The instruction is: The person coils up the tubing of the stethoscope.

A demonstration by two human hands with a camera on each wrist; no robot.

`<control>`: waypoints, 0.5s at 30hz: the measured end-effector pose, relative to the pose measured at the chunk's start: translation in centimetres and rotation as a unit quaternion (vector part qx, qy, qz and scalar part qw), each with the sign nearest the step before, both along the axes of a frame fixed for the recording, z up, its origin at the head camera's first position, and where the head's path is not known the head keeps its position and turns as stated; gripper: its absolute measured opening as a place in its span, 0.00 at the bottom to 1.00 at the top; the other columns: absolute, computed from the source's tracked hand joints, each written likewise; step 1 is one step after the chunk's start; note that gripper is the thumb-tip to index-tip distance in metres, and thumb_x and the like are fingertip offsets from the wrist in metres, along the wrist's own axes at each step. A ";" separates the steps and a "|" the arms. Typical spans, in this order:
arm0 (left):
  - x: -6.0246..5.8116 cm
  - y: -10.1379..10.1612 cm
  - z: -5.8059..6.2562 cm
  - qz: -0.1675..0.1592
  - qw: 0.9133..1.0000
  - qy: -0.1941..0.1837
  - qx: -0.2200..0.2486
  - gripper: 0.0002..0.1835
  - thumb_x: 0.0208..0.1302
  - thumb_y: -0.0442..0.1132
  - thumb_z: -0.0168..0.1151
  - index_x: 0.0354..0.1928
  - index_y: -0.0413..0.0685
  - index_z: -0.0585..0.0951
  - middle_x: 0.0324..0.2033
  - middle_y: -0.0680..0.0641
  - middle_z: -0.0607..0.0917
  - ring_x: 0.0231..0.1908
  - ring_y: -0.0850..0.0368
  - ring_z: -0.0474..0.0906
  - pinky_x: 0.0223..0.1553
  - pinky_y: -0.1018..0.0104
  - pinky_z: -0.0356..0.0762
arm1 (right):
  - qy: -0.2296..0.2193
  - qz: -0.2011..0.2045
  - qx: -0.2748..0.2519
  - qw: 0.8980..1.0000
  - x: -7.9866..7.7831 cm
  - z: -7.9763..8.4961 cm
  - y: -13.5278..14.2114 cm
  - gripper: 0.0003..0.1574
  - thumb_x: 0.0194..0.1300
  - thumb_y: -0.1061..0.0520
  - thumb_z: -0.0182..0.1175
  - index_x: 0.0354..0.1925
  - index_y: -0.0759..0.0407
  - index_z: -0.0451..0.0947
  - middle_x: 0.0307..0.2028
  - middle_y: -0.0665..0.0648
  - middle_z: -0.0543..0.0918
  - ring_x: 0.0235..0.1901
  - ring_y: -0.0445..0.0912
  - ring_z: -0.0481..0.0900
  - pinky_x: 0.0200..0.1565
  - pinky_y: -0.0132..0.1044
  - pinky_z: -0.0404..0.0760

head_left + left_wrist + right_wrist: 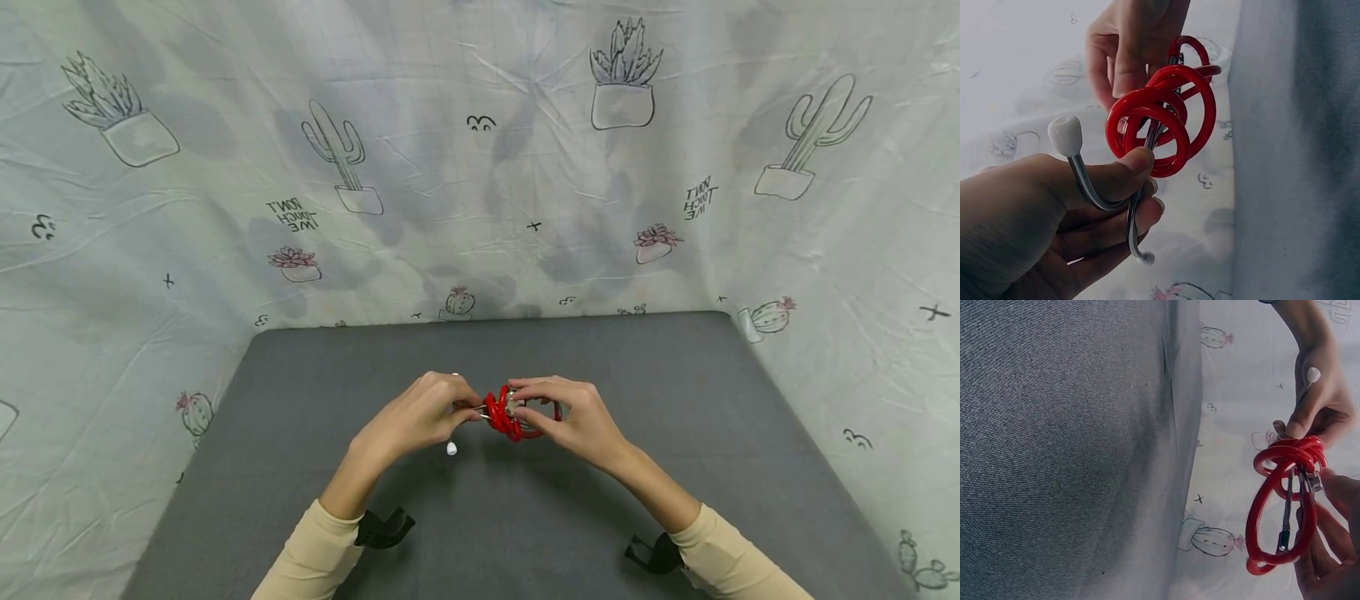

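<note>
A stethoscope with red tubing is held up between both hands over the grey table. Its tubing is wound in several loops around the metal binaurals, as the left wrist view shows. My left hand pinches the metal ear tubes between thumb and fingers, near the white eartips. On the other side, my right hand grips the metal chest piece with thumb and fingertips, right against the red coils. In the right wrist view a long red loop hangs beside the right fingers.
The grey padded table spreads under both hands. A pale curtain printed with cacti and potted plants stands behind it and along both sides. Black straps sit at the wrists by the cream sleeves.
</note>
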State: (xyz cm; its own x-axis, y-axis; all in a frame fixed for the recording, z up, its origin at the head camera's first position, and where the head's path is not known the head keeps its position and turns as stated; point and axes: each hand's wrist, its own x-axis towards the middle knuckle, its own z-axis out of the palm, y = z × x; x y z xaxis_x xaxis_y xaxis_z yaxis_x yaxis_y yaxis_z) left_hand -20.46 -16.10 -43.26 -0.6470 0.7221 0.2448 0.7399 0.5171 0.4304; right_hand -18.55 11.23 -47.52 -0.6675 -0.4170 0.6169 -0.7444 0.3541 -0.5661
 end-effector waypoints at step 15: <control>-0.6 -2.0 -7.2 0.021 1.000 0.001 0.019 0.03 0.69 0.33 0.75 0.41 0.44 0.93 0.36 0.50 0.93 0.34 0.63 0.85 0.36 0.72 0.83 | -0.104 -0.078 -0.030 0.991 -0.7 -2.6 3.0 0.11 0.74 0.64 0.69 0.51 0.52 0.90 0.46 0.54 0.93 0.40 0.45 0.89 0.46 0.31 0.86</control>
